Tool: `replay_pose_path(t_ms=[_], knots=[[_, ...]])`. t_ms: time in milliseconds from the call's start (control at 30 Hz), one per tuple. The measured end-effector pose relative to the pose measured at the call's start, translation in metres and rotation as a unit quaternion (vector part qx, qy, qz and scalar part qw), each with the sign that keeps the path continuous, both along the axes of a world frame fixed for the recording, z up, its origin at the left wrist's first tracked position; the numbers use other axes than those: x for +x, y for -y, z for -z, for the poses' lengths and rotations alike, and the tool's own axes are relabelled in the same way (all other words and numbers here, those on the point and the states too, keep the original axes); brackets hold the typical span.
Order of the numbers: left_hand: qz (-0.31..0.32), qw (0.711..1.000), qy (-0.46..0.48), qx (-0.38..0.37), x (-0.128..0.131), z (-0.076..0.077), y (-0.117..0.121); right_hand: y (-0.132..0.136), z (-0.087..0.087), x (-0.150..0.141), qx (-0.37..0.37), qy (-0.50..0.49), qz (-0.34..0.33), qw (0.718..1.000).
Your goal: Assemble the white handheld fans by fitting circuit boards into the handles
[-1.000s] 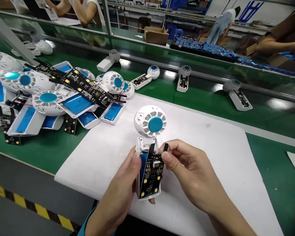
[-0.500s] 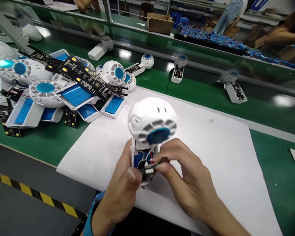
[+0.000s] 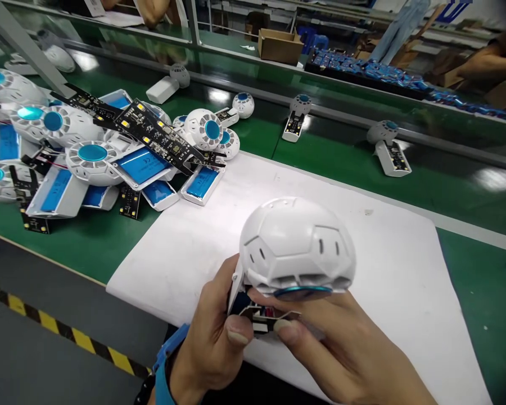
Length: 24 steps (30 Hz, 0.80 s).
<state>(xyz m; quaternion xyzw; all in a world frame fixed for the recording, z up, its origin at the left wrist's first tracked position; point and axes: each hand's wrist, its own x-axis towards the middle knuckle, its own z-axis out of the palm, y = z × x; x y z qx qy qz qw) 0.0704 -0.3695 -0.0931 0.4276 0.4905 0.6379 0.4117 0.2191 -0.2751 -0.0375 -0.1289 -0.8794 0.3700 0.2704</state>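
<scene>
A white, round-headed device (image 3: 295, 242) with a blue disc on its underside is raised over the white sheet, its head tipped toward me. Wrapped round its handle housing is my left hand (image 3: 208, 337), with the thumb at the near edge of a small dark circuit board (image 3: 260, 326). My right hand (image 3: 341, 343) pinches the other edge of that board between thumb and fingers, partly hidden under the head. A bit of red shows behind the board. The battery inside the handle is mostly covered by the head and my fingers.
A pile of similar devices (image 3: 90, 154), with blue batteries and black circuit boards (image 3: 152, 132), lies at left. White paper (image 3: 388, 270) covers the bench before me. More units sit on the green conveyor (image 3: 333, 140) beyond. Other people's arms (image 3: 489, 64) show across the line.
The device has come lower and closer, shifting right, and its head has tipped forward, so the disc faces down. My right hand has moved in under the head, still at the board.
</scene>
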Motion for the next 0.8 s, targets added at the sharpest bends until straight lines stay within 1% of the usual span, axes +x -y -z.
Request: replay_pose_path(t_ms=[67, 167, 233, 333, 500, 567, 633, 700, 733, 800], knots=[[0.009, 1.000, -0.012, 0.008, -0.001, -0.002, -0.001, 0.003, 0.005, -0.001, 0.004, -0.011, 0.015, 1.000], [-0.010, 1.000, -0.026, -0.002, -0.001, -0.007, -0.003, 0.007, 0.012, -0.004, -0.024, -0.068, 0.067, 0.995], [-0.015, 0.999, -0.035, -0.016, -0.001, -0.009, -0.003, 0.008, 0.013, -0.006, -0.053, -0.066, 0.093, 0.992], [-0.014, 0.999, -0.033, -0.039, -0.001, -0.009, -0.002, 0.009, 0.014, -0.009, -0.073, -0.052, 0.092, 0.992], [-0.008, 0.998, -0.029, -0.053, -0.001, -0.010, -0.003, 0.014, 0.021, -0.012, -0.092, -0.100, 0.181, 0.974], [-0.010, 0.998, -0.036, -0.053, -0.001, -0.012, -0.005, 0.017, 0.024, -0.014, -0.140, -0.113, 0.193, 0.964], [-0.008, 0.998, -0.043, -0.055, -0.001, -0.015, -0.006, 0.019, 0.024, -0.016, -0.221, -0.112, 0.197, 0.949], [-0.006, 0.997, -0.051, -0.057, -0.001, -0.015, -0.007, 0.019, 0.023, -0.019, -0.293, -0.096, 0.179, 0.934], [-0.003, 0.997, -0.056, -0.060, -0.001, -0.015, -0.007, 0.019, 0.022, -0.019, -0.316, -0.088, 0.165, 0.930], [0.008, 0.996, -0.061, -0.071, -0.002, -0.014, -0.007, 0.017, 0.020, -0.020, -0.332, -0.093, 0.154, 0.926]])
